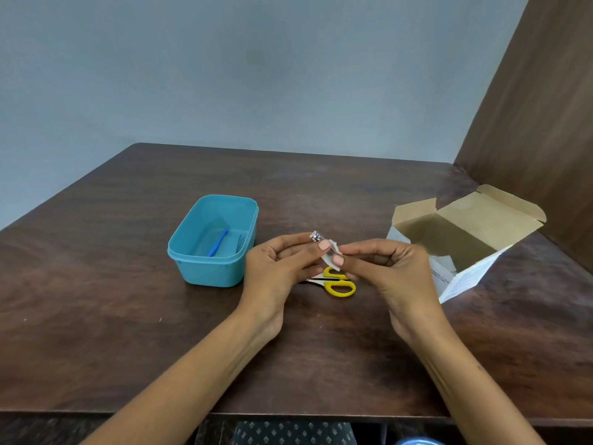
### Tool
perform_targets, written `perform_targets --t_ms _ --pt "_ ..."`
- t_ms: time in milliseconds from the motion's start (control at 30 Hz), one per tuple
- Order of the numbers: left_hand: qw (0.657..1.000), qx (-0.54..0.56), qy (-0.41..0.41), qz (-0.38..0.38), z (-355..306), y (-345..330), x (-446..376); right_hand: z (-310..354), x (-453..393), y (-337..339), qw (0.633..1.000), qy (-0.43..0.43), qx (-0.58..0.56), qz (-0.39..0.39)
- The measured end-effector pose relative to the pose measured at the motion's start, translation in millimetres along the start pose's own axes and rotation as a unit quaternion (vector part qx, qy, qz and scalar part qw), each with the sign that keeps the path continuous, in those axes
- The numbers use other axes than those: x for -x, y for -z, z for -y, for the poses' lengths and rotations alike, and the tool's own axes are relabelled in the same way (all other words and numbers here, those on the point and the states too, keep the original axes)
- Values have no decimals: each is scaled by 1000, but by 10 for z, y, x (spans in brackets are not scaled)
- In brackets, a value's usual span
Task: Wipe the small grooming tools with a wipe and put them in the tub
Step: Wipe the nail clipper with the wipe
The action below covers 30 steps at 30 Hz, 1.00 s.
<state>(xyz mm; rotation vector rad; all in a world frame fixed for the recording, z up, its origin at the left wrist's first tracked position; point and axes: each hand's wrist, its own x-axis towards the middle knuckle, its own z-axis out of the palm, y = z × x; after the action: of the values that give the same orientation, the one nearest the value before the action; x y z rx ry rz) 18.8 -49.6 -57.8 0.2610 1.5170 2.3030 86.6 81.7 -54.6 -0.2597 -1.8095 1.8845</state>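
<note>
- The left hand (282,261) pinches a small metal nail clipper (316,236) between thumb and fingers, held above the table (96,300).
- The right hand (385,268) pinches a white wipe (330,256) against the clipper, fingertips meeting the left hand's.
- Yellow-handled scissors (340,284) lie on the table just below both hands.
- The teal tub (211,268) sits just left of the left hand, holding a blue stick-like tool (218,242).
- An open cardboard box (465,232) stands right of the right hand.
</note>
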Motion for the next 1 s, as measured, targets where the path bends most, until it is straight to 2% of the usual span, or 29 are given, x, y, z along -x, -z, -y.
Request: perform_targets --t_ms 267,367,467,533,633,700,767,867,933,1000 --pt "995 -67 -78 8 38 -12 -15 -3 -6 38 999 -43 -27 17" --pt "995 -61 -83 15 29 -6 -21 -25 -23 26 1000 -6 -20 14" --pt "996 -61 -65 20 11 14 -14 -61 -32 3 996 68 57 13" --pt "996 -65 -50 20 3 26 -9 -93 -26 -1 977 145 156 15" --pt "998 -53 -27 8 -15 15 -13 -119 -25 18 894 303 330 22" --pt "999 -46 -17 -3 -28 4 -23 -126 -22 40 856 337 392 16" --pt "999 -37 -11 -11 -45 10 -32 -138 -8 80 856 331 398 7" --pt "999 -40 1 -13 -58 24 -26 -103 9 153 881 314 353 -41" --pt "998 -54 15 -6 -49 15 -12 -34 11 154 865 348 349 -90" --pt "997 -71 23 5 -32 -3 -2 -4 15 107 839 385 376 -85"
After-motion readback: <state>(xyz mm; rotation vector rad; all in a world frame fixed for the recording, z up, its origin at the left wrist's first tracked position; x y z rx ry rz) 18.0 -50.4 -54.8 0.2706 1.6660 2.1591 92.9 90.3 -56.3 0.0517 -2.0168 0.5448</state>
